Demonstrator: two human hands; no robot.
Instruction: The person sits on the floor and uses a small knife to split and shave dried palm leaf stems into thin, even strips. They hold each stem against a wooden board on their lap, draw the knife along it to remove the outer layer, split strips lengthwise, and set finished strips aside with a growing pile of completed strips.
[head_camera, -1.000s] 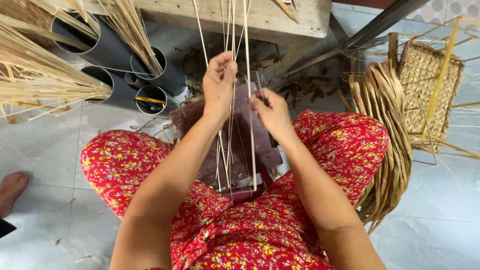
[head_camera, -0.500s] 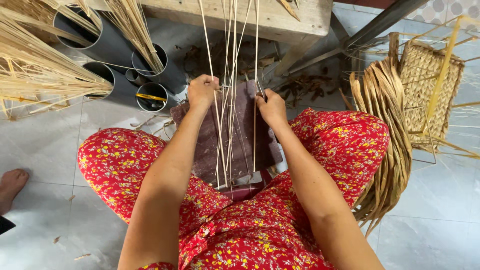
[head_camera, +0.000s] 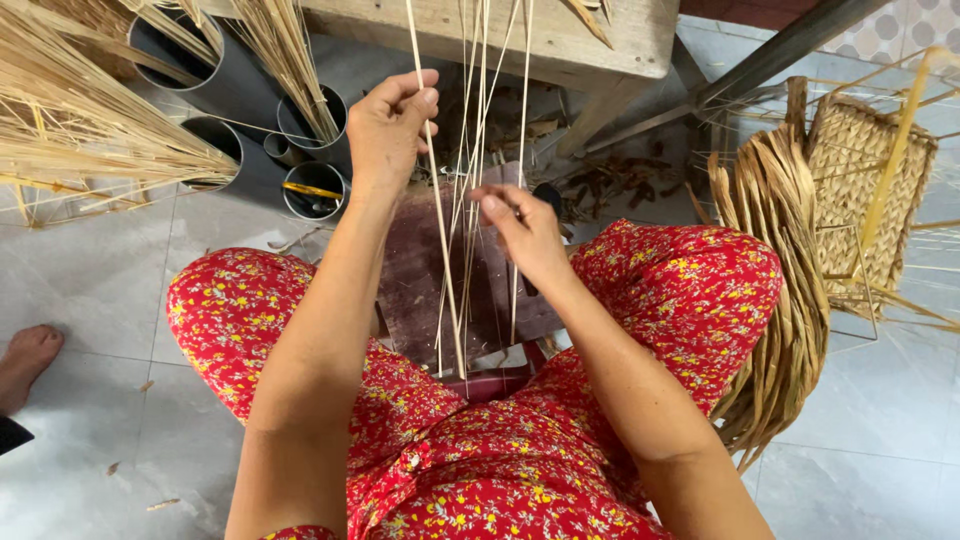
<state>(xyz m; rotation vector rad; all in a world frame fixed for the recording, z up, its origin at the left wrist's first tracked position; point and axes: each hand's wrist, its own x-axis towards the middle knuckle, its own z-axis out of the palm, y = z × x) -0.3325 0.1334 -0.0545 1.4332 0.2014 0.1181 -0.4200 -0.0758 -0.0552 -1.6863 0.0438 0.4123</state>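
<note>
Several thin pale straw strands (head_camera: 470, 150) stand upright between my knees, their lower ends resting on a dark purple board (head_camera: 425, 280). My left hand (head_camera: 390, 125) is raised at the left side of the bundle, its fingers curled around one strand. Lower and to the right, my right hand (head_camera: 525, 235) pinches some of the strands between thumb and fingers. My legs in red flowered cloth (head_camera: 690, 290) flank the board.
Grey tubes (head_camera: 235, 165) holding straw stand at the upper left, with a large straw sheaf (head_camera: 90, 140) beside them. A wooden bench (head_camera: 560, 35) is ahead. A bundle of flat dried leaves (head_camera: 785, 260) and a woven basket piece (head_camera: 860, 180) lie at right. Another person's bare foot (head_camera: 28, 360) shows at left.
My left hand rose and moved left along a strand, pulling it apart from the bundle. My right hand slid down and toward the middle of the strands.
</note>
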